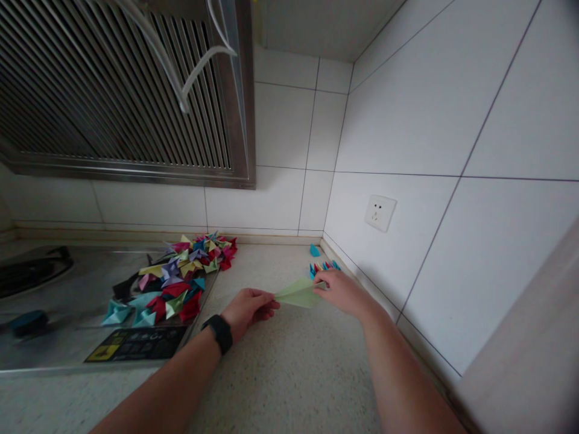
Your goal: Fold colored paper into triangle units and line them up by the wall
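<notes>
**Paper, stone, steel and tile**

The pale green sheet (298, 293) is thin matt paper, as are the coloured folded pieces (176, 277). The tabletop (289, 374) looks like speckled, smooth stone. The stove top (58, 337) is brushed metal with a dull sheen. The wall tiles (434, 108) are glossy white ceramic; the watch (219, 332) is matt black.

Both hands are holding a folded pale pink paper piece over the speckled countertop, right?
Not quite: the head view shows the folded paper piece is pale green, not pink. The left hand and right hand do hold it over the speckled countertop.
</notes>
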Motion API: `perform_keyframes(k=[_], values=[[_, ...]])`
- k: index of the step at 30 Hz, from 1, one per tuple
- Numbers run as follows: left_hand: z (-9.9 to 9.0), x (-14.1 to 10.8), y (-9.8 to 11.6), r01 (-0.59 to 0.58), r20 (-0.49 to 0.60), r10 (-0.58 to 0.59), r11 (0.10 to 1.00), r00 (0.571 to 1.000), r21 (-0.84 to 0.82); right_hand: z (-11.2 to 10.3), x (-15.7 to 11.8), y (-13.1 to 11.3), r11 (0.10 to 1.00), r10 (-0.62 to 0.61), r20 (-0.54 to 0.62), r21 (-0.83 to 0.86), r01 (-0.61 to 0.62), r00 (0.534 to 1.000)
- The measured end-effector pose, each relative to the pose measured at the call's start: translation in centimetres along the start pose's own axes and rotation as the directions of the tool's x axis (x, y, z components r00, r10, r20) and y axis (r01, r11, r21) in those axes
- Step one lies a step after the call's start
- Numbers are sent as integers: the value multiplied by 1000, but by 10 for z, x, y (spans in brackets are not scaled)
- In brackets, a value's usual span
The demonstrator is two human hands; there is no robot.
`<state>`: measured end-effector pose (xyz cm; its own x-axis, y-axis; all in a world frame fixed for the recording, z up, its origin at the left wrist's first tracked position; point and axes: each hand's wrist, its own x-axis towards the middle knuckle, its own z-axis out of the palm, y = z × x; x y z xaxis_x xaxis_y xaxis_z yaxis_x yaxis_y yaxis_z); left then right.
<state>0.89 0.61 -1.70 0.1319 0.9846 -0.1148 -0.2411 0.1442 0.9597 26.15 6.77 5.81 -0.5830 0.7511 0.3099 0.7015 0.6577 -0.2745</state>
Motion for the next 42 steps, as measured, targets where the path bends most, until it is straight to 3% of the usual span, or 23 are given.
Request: perform_keyframes(k=[8,14,19,22,25,36,39,42], values=[[2,-3,4,-12,-48,15,998,999,60,9,5,-1,989,-147,-45,-36,146,988],[5,-5,1,17,-51,-10,989,999,149,10,3,-5,976,-200,16,-90,200,980],[7,-7,2,58,-31,-52,972,998,226,-1,-7,10,963,54,-3,-263,-53,999],[9,-9,3,52,-6,-53,965,999,257,-7,-12,27,925,223,-25,-311,-220,974],[11,-10,4,43,24,-52,955,998,294,-10,-16,44,903,310,-29,-303,-304,950],[14,-12,4,-17,105,-24,927,994,376,11,-21,70,923,318,53,-243,-297,947],[12,-11,3,-18,132,-36,922,991,386,8,-22,72,931,309,45,-217,-293,950],[10,-9,2,-32,152,-28,924,988,380,-5,-19,59,952,259,16,-175,-252,966]])
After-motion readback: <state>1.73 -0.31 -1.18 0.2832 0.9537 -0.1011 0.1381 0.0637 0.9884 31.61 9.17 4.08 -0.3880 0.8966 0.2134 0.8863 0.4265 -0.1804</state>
